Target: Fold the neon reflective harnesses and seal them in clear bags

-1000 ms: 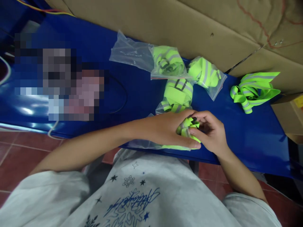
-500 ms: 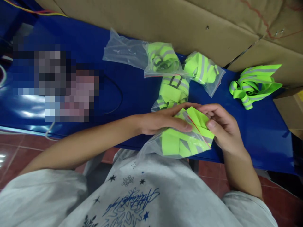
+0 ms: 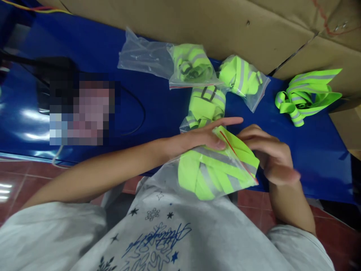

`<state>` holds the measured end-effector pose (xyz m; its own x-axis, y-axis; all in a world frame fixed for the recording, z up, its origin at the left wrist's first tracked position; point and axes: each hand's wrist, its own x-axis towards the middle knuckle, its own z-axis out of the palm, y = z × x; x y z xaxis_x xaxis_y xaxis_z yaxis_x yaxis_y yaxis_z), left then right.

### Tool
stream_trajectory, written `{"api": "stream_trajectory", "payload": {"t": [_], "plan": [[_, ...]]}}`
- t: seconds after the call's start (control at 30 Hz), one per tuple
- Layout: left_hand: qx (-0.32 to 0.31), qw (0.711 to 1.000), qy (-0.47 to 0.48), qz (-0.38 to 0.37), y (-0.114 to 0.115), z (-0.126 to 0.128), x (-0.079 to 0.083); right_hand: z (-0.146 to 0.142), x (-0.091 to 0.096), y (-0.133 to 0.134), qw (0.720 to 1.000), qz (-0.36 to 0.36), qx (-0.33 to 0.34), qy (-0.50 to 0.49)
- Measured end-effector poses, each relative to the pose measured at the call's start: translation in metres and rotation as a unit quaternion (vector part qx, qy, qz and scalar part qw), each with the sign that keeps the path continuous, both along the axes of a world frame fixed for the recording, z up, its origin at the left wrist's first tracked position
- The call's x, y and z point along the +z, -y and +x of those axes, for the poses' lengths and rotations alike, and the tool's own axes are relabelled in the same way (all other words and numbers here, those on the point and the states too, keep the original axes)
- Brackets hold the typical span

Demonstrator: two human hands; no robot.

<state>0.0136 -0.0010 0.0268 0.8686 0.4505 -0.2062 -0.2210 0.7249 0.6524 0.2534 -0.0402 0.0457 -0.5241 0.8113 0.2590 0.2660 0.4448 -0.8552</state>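
Observation:
My left hand [image 3: 201, 138] is closed on the upper edge of a clear zip bag [image 3: 166, 173], thumb in front and one finger stretched out behind. Inside the bag lies a folded neon-yellow reflective strap [image 3: 194, 173] with grey stripes; part of it sticks out past the red-lined mouth. At the right of that mouth is my right hand [image 3: 275, 152], thumb spread away and fingers bent, their tips partly hidden behind the strap. Just beyond my left hand lies a bagged strap with a dark buckle [image 3: 207, 105].
Two more bagged straps, one left [image 3: 194, 62] and one right [image 3: 239, 77], lie at the back of the blue table [image 3: 160, 113]. A loose strap bundle [image 3: 307, 96] is at the right. Cardboard [image 3: 197, 22] stands behind. A blurred-out patch [image 3: 90, 113] and cable are at the left.
My right thumb has come off the strap and swung out toward me. The bagged strap has shifted left and sits deeper in the bag. My left forefinger has straightened.

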Motion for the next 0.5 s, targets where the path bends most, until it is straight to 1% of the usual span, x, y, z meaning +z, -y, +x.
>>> {"api": "stream_trajectory", "payload": {"t": [0.1, 0.17, 0.27, 0.33, 0.37, 0.4, 0.43, 0.47, 0.5], "plan": [[0.021, 1.0, -0.007, -0.008, -0.002, 0.001, 0.001, -0.006, 0.003, -0.001, 0.995, 0.071, 0.047, 0.061], [0.03, 0.999, -0.017, -0.003, -0.004, 0.002, -0.002, -0.012, 0.003, 0.0, 0.991, 0.083, 0.052, 0.086], [0.039, 0.999, -0.004, 0.004, -0.008, 0.004, -0.009, -0.017, 0.003, 0.001, 0.995, 0.064, 0.037, 0.066], [0.056, 0.998, 0.003, 0.014, -0.01, 0.007, -0.011, -0.016, 0.002, 0.001, 0.998, 0.038, 0.039, 0.023], [0.067, 0.997, -0.001, 0.03, -0.01, 0.008, -0.011, -0.015, 0.002, 0.001, 0.999, 0.025, 0.047, -0.002], [0.073, 0.995, -0.012, 0.06, -0.01, 0.008, -0.009, -0.014, 0.001, 0.0, 0.998, 0.013, 0.058, -0.023], [0.079, 0.991, -0.033, 0.106, -0.009, 0.007, -0.005, -0.012, 0.001, 0.0, 0.997, 0.004, 0.067, -0.041], [0.09, 0.979, -0.064, 0.174, -0.007, 0.005, 0.0, -0.011, 0.0, -0.001, 0.996, -0.002, 0.071, -0.055], [0.111, 0.952, -0.106, 0.266, -0.005, -0.001, 0.006, -0.01, -0.001, -0.001, 0.995, -0.008, 0.071, -0.065]]}}
